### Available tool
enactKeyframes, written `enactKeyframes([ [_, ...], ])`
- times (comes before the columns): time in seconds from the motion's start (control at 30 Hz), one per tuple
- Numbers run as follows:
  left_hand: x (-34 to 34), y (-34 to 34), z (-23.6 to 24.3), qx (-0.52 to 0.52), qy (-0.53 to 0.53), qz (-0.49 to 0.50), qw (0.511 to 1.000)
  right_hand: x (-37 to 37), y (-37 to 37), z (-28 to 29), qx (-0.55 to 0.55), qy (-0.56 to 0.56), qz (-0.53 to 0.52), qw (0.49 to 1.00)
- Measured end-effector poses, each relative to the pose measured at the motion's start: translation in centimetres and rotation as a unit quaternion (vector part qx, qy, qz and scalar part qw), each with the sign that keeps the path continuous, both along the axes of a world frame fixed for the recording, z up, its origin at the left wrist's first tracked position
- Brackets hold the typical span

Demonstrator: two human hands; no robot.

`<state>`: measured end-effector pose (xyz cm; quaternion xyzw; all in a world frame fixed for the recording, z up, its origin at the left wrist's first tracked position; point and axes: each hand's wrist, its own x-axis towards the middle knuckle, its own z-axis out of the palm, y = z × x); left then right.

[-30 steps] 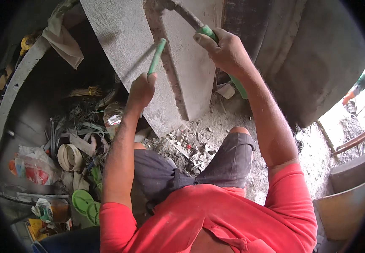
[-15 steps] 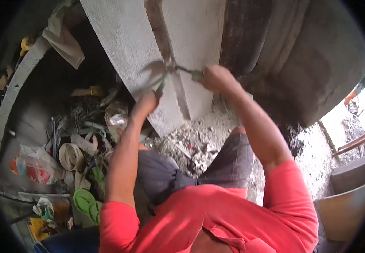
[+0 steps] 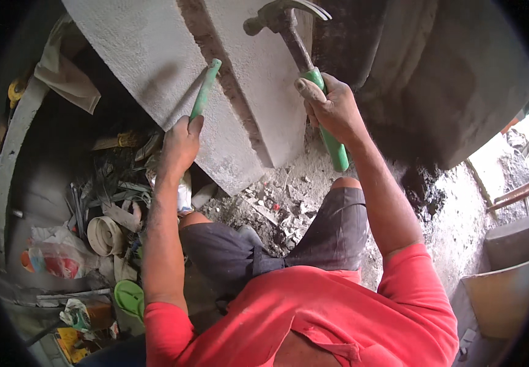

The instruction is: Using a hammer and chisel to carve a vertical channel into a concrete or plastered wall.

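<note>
A: What matters most with the smooth, round green rod (image 3: 204, 90)?

B: Steadiness, I'd say. Its free end should take blows squarely along its length, so a tilt would let them glance off. Whether the lower end bears on anything I can't tell; the fingers hide it.

A: And the claw hammer with the dark metal head and green handle (image 3: 297, 48)?

B: Its round face points left, claws right, which suits striking. The grip sits on the handle's upper half, good for control; one nearer the butt should hit harder. Short, measured swings and eyes on the rod's end seem safest for the knuckles.

A: Where do both lie relative to the hands?

B: The left hand (image 3: 182, 144) is wrapped round the rod's lower part, over the panel's left edge, and the rod rises from it. The right hand (image 3: 333, 110) clasps the hammer beyond the panel's right edge, the head up ahead of it, well apart from the rod.

A: And around them?

B: The rod's tip overlaps, in this view, the left edge of a rough brownish groove (image 3: 234, 92) in the grey plastered panel (image 3: 154, 55). Beyond the panel's bottom corner, pale broken rubble (image 3: 282, 223) covers the ground between the knees.
</note>
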<state>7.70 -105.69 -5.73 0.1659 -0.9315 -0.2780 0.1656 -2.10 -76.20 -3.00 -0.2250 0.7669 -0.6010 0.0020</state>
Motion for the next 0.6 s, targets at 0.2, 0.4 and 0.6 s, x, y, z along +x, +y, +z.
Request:
enactKeyframes([
  [0.2,0.3,0.5,4.2,-0.143,-0.041,-0.019,0.989,0.1,1.7,0.0,-0.027,0.060,0.025,0.998],
  [0.4,0.0,0.1,6.6,-0.285,-0.095,-0.040,0.953,0.9,0.3,0.4,-0.055,0.094,0.023,0.994],
  [0.6,-1.1,1.9,8.6,-0.332,-0.126,-0.050,0.933,-1.7,-4.3,-6.8,0.062,0.091,-0.016,0.994],
])
